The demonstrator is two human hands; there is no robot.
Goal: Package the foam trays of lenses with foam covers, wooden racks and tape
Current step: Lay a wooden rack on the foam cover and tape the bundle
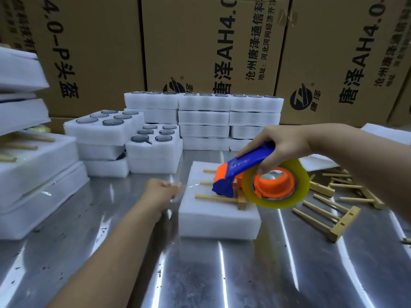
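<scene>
Gripping tape dispenser [244, 167], right hand [284, 147] holds nose low over wooden rack [213, 197] to strap foam pack [213, 218]; my left hand [160, 190] blurred, grip unclear.

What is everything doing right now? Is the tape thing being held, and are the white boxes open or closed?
tape dispenser: held by the right hand, tilted down over the foam package.
foam package: covered, flat on the table, wooden rack on top.
left hand: at the package's left edge; blurred, grip unclear.
foam trays: uncovered, lenses showing.
loose racks: lying on the table, right side.
</scene>
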